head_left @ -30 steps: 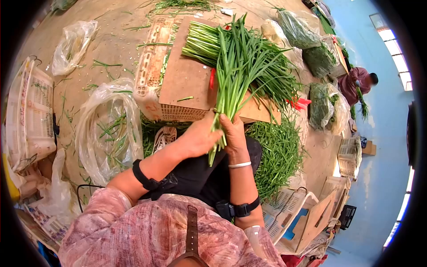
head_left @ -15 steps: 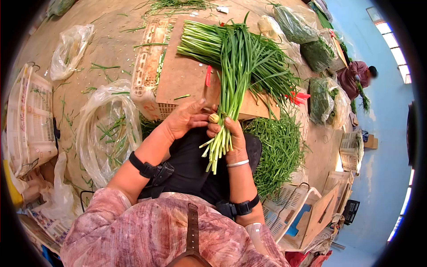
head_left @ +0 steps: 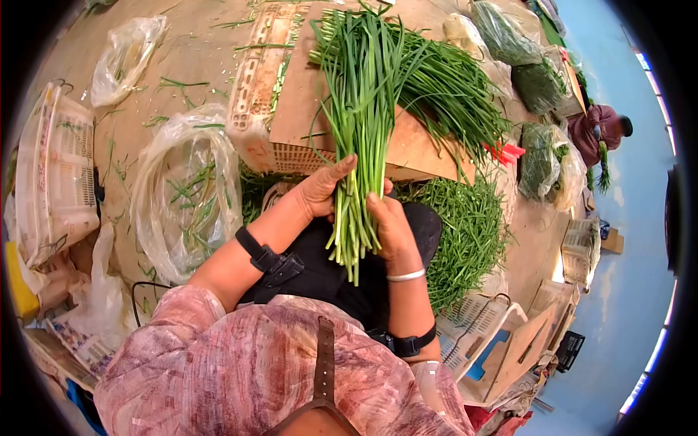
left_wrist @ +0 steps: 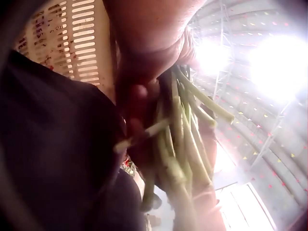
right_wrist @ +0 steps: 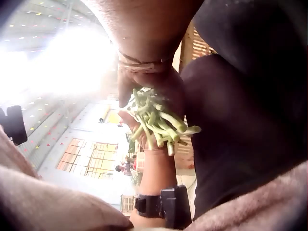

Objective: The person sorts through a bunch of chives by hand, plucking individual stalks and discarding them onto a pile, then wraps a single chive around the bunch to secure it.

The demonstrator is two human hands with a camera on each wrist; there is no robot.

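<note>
A bunch of long green leafy stalks (head_left: 361, 138) points away from the body, pale cut ends nearest the lap. The left hand (head_left: 321, 190) holds it from the left, thumb up along its side and fingers partly hidden behind. From the right, the right hand (head_left: 393, 227) grips it lower down, near the pale ends. Uneven stalk ends (left_wrist: 180, 163) hang beside the left hand (left_wrist: 149, 53) in the left wrist view. In the right wrist view they stick out (right_wrist: 161, 127) below the right hand (right_wrist: 156, 84). More stalks (head_left: 451, 91) lie on a brown board (head_left: 294, 116).
The board rests on an upturned plastic crate (head_left: 251, 109). Clear plastic bags (head_left: 156, 174) lie at the left, and a heap of green trimmings (head_left: 469, 243) is at the right. Filled bags (head_left: 538, 163) and a bending person (head_left: 598, 127) are farther right.
Half a second ago the left hand was off the stalks, a small yellowish round thing by its fingers; now it holds their left side. The bunch has shifted left and its stalks lie closer together.
</note>
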